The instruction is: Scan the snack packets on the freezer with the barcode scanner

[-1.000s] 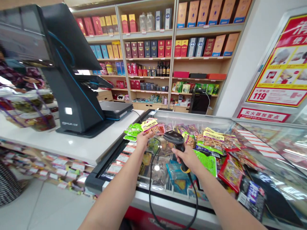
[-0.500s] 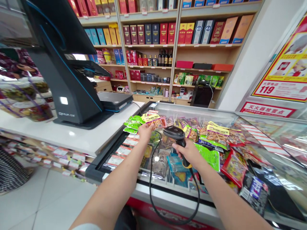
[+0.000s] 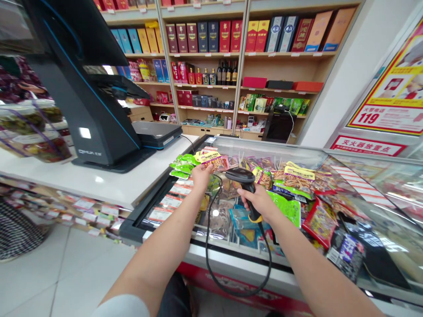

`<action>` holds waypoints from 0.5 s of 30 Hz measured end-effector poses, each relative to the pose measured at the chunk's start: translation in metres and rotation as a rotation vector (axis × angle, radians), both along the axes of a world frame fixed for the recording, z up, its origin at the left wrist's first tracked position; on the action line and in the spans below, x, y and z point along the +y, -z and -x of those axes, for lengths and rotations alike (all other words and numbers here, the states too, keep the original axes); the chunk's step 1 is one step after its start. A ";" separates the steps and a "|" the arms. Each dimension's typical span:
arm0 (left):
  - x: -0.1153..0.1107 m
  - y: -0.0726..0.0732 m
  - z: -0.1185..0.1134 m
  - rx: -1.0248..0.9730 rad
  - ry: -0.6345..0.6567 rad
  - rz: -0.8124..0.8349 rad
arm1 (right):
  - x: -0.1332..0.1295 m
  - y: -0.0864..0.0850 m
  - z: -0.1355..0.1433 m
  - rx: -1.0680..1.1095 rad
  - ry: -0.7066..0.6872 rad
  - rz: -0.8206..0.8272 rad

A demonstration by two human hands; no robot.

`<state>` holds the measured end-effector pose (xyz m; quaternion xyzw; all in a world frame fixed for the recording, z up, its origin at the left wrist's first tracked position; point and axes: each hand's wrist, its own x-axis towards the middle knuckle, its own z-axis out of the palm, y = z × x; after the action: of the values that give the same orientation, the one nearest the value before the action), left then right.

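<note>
Across the near edge of the glass-topped, black-framed surface (image 3: 132, 225), a looped black cable (image 3: 207, 246) hangs between the left forearm (image 3: 168, 237) and right forearm (image 3: 307, 255), obstructing a low pass. Glossy multicoloured plastic snack bags (image 3: 287, 208) crowd the right side; flat, shiny green plastic packets (image 3: 183, 164) block the left edge farther back. Room lies over the glass toward the near left corner.

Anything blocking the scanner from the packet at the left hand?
Nothing visible blocks the line from the scanner, held in the right hand, to the yellow-topped packet; the left hand overlaps only its near edge.
</note>
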<state>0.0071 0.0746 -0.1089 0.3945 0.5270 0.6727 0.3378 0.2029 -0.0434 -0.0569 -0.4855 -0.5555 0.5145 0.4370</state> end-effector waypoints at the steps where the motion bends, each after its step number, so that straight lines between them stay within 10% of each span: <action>1: 0.000 0.000 -0.001 -0.003 0.001 -0.017 | 0.000 -0.001 0.000 0.000 0.004 -0.003; 15: 0.002 0.002 0.000 -0.030 0.010 -0.039 | 0.002 0.001 0.000 -0.003 0.003 -0.001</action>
<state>0.0076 0.0767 -0.1114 0.3937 0.5065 0.6870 0.3412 0.2028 -0.0418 -0.0583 -0.4869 -0.5556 0.5130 0.4371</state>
